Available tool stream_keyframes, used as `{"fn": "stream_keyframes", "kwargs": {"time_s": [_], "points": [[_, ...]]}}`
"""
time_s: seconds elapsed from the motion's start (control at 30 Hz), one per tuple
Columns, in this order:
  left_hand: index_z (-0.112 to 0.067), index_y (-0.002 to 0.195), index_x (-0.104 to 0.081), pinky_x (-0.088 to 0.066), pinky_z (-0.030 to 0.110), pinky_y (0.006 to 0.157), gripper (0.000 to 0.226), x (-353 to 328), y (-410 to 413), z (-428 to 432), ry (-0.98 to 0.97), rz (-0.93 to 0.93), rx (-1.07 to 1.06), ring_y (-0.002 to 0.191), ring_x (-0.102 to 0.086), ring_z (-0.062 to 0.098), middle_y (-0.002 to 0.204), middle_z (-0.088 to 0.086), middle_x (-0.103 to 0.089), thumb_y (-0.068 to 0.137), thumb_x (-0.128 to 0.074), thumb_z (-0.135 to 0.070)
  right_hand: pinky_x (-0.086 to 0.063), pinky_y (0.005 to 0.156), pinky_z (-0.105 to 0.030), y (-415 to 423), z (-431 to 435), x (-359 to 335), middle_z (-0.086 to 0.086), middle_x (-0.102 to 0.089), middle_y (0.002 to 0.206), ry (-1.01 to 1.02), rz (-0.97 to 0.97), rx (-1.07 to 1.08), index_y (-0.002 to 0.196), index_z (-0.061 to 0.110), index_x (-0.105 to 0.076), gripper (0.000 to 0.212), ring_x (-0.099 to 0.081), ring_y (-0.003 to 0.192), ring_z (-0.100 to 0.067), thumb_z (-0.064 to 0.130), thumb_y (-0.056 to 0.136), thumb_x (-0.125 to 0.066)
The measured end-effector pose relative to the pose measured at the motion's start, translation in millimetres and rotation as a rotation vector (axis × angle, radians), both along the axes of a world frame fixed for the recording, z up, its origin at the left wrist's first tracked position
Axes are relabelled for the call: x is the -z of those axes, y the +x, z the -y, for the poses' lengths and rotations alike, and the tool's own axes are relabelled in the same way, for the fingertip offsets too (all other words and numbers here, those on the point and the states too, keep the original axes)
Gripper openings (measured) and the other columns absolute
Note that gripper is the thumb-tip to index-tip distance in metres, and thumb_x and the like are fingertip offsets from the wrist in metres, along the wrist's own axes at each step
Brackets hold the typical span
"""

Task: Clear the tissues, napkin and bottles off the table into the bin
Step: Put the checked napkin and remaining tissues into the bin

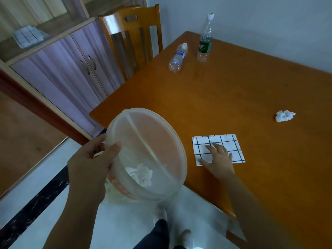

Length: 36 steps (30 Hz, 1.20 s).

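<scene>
Left hand (89, 164) grips rim of translucent round plastic bin (161, 133) w/ crumpled white tissue (142, 174) inside; right hand (218, 157) flat, fingers spread, on folded white grid-check napkin (228, 142) beside it

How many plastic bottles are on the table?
2. The green-labelled bottle stands upright at the far end of the table; the smaller blue-labelled bottle is left of it, nearer the chair.

Wooden chair (133, 38) beside purple-doored cabinet (59, 69).
</scene>
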<state>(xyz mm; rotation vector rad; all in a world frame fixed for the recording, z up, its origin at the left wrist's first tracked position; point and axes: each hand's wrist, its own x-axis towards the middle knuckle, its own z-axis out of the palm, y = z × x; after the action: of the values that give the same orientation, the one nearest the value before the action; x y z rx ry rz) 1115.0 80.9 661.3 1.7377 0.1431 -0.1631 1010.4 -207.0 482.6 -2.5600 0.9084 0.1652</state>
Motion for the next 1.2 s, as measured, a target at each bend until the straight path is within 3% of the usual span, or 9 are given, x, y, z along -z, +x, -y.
{"fn": "stream_keyframes", "kwargs": {"time_s": [0.13, 0.3, 0.53, 0.77, 0.9, 0.93, 1.0, 1.1, 1.2], "points": [[-0.033, 0.092, -0.068, -0.053, 0.038, 0.073, 0.025, 1, 7, 8, 0.026, 0.008, 0.01, 0.091, -0.061, 0.023, 0.097, 0.001, -0.067, 0.073, -0.073, -0.017, -0.018, 0.109, -0.053, 0, 0, 16, -0.003, -0.021, 0.151, -0.045, -0.095, -0.102, 0.136, 0.032, -0.027, 0.072, -0.01, 0.139, -0.026, 0.06, 0.075, -0.054], [-0.029, 0.096, -0.067, -0.051, 0.031, 0.067, 0.027, 3, 9, 18, 0.036, -0.006, 0.0, 0.087, -0.061, 0.02, 0.094, 0.002, -0.066, 0.074, -0.072, -0.014, -0.03, 0.104, -0.047, -3, -3, 19, -0.002, -0.039, 0.14, -0.101, 0.017, -0.051, 0.128, 0.031, -0.042, 0.058, -0.027, 0.132, -0.023, 0.055, 0.077, -0.057], [-0.027, 0.098, -0.067, -0.05, 0.029, 0.065, 0.027, 2, 7, 17, 0.036, -0.003, 0.005, 0.085, -0.06, 0.017, 0.093, -0.002, -0.066, 0.075, -0.071, -0.014, -0.042, 0.09, -0.043, 5, -5, 11, -0.006, -0.054, 0.123, 0.022, 0.167, 0.104, 0.11, 0.02, -0.062, 0.03, -0.041, 0.117, -0.026, 0.027, 0.08, -0.063], [-0.032, 0.089, -0.067, -0.051, 0.032, 0.067, 0.025, 2, 4, 13, -0.017, 0.003, 0.024, 0.086, -0.06, 0.016, 0.092, -0.005, -0.066, 0.074, -0.071, -0.013, -0.043, 0.07, -0.028, -7, -4, -2, -0.008, -0.068, 0.1, 0.215, 0.366, 0.253, 0.104, 0.01, -0.063, 0.026, -0.058, 0.091, -0.023, 0.028, 0.085, -0.059], [-0.037, 0.086, -0.068, -0.051, 0.029, 0.063, 0.026, 0, 3, 16, -0.038, 0.027, 0.052, 0.09, -0.061, 0.018, 0.097, -0.005, -0.068, 0.073, -0.072, -0.015, -0.04, 0.057, -0.02, -14, -5, -20, -0.001, -0.067, 0.083, 0.235, 0.511, 0.291, 0.098, 0.011, -0.065, 0.019, -0.057, 0.071, -0.014, 0.022, 0.085, -0.06], [-0.038, 0.085, -0.068, -0.052, 0.03, 0.065, 0.026, -1, 2, 18, -0.037, 0.034, 0.055, 0.091, -0.061, 0.019, 0.097, -0.006, -0.068, 0.073, -0.072, -0.016, -0.035, 0.051, -0.013, -15, -5, -27, 0.003, -0.063, 0.074, 0.235, 0.561, 0.302, 0.092, 0.012, -0.066, 0.012, -0.052, 0.062, -0.009, 0.019, 0.084, -0.061], [-0.04, 0.08, -0.068, -0.054, 0.039, 0.074, 0.025, -3, 2, 23, -0.03, 0.046, 0.072, 0.093, -0.062, 0.023, 0.096, -0.007, -0.068, 0.073, -0.073, -0.017, -0.033, 0.042, -0.013, -16, -4, -44, 0.011, -0.05, 0.059, 0.218, 0.649, 0.312, 0.076, 0.017, -0.062, 0.007, -0.042, 0.049, -0.007, 0.015, 0.083, -0.063], [-0.043, 0.076, -0.068, -0.052, 0.05, 0.081, 0.024, -10, 3, 32, -0.024, 0.067, 0.125, 0.093, -0.063, 0.025, 0.095, -0.008, -0.069, 0.074, -0.073, -0.019, -0.031, 0.041, -0.016, -18, -1, -74, 0.009, -0.047, 0.058, 0.205, 0.733, 0.333, 0.071, 0.023, -0.056, 0.016, -0.04, 0.048, -0.007, 0.015, 0.084, -0.061], [-0.048, 0.074, -0.069, -0.054, 0.037, 0.069, 0.027, -16, 3, 43, -0.075, 0.081, 0.192, 0.089, -0.065, 0.019, 0.088, -0.014, -0.07, 0.073, -0.072, -0.022, -0.033, 0.045, -0.02, -19, 2, -111, 0.007, -0.051, 0.062, 0.176, 0.839, 0.332, 0.075, 0.022, -0.058, 0.012, -0.045, 0.054, -0.011, 0.014, 0.084, -0.06]]}}
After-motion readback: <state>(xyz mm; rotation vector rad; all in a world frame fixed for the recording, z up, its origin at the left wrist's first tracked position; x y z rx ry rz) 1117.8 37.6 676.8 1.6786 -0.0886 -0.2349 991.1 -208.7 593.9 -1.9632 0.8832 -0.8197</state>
